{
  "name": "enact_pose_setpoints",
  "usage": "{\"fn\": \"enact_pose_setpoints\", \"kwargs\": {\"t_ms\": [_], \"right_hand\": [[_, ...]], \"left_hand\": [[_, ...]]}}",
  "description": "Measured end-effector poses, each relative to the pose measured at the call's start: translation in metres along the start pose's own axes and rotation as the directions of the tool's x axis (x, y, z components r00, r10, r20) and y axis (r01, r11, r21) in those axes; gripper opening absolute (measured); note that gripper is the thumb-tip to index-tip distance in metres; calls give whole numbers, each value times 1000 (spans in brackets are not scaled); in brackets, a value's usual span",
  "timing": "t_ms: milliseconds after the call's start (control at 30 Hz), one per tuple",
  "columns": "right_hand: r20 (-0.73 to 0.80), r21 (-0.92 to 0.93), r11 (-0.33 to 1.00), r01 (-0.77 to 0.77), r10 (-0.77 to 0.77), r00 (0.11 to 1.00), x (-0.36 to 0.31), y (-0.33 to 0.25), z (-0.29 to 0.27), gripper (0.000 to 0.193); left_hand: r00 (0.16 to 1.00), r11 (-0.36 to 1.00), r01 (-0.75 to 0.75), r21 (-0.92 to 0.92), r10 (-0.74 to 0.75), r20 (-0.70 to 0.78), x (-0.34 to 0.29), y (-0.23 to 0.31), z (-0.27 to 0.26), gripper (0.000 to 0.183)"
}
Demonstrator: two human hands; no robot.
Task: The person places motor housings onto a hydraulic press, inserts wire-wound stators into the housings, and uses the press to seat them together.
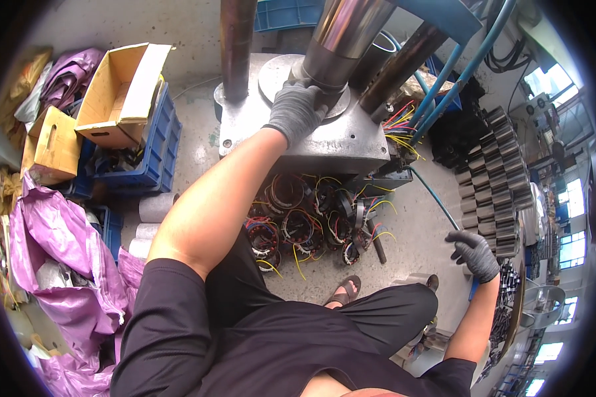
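Note:
My left hand [294, 111], in a grey work glove, reaches onto the press bed [338, 142]. Its fingers curl round the lower end of a thick steel cylinder [338, 59], which stands on a round plate [269, 79]; the fingertips are partly hidden. At the right, my gloved right hand [475, 255] is held out with its fingers apart. Those fingertips are by the end of a thin blue-green lever [436, 198] that slopes down from the press; whether they touch it I cannot tell.
Several wound stators [298, 226] with coloured wires lie on the floor below the press. Steel sleeves [496, 185] stand stacked at the right. At the left are blue crates [169, 139], an opened cardboard box [122, 99] and purple sacks [73, 258]. Steel columns [237, 53] flank the cylinder.

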State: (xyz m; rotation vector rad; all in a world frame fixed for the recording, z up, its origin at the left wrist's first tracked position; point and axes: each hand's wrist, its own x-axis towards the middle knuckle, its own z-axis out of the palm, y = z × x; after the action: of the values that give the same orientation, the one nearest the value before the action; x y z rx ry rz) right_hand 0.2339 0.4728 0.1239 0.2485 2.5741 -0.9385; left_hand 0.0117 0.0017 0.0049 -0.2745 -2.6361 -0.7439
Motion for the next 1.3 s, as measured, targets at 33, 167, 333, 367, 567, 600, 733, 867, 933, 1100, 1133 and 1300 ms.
{"fn": "enact_pose_setpoints", "kwargs": {"t_ms": [33, 167, 333, 367, 567, 600, 733, 867, 933, 1100, 1133, 1300], "right_hand": [[-75, 66, 995, 75, -70, 995, 0, 6, -1, 29], [122, -63, 994, -89, 97, 988, -3, -1, 1, 30], [-120, 104, 993, 50, -37, 992, 1, 1, -5, 30], [-118, 102, 994, 49, -37, 992, 0, 1, -4, 30], [-6, 53, 998, 31, -31, 1000, 3, 9, -11, 31], [-107, 136, 989, 50, -36, 994, 4, 12, -9, 32], [155, -13, 998, -65, 66, 986, 0, 2, -2, 35], [17, 74, 997, 25, -26, 1000, 2, 5, -9, 34], [-104, 153, 986, 59, -44, 994, 2, 17, -8, 35], [147, -40, 996, -86, 90, 985, -2, -6, -3, 33], [131, 1, 996, -88, 87, 988, -1, -7, -4, 33], [-20, 115, 993, 30, -28, 999, -4, 8, -5, 35]], "left_hand": [[1000, 1000, 4, -4, -4, 5, 0, 2, -1, 43], [999, 999, 26, -22, -25, 29, -1, 3, -2, 43], [1000, 1000, 18, 11, -19, 18, -1, 1, 0, 43], [1000, 1000, 2, 6, -2, -21, -2, 1, 2, 41], [998, 1000, -19, 10, 20, -58, -1, 2, 3, 39], [998, 1000, -17, 15, 17, -56, -2, 1, 4, 39], [998, 1000, -19, 14, 19, -53, -1, 0, 3, 40], [1000, 1000, -7, 23, 7, -30, -1, -1, 5, 41], [997, 999, -26, 32, 28, -78, -1, -1, 7, 39], [998, 999, -20, 26, 21, -57, -2, 0, 6, 38], [998, 999, -22, 23, 23, -58, -2, 0, 5, 38], [998, 1000, -16, 6, 16, -54, -1, 1, 4, 38]]}}
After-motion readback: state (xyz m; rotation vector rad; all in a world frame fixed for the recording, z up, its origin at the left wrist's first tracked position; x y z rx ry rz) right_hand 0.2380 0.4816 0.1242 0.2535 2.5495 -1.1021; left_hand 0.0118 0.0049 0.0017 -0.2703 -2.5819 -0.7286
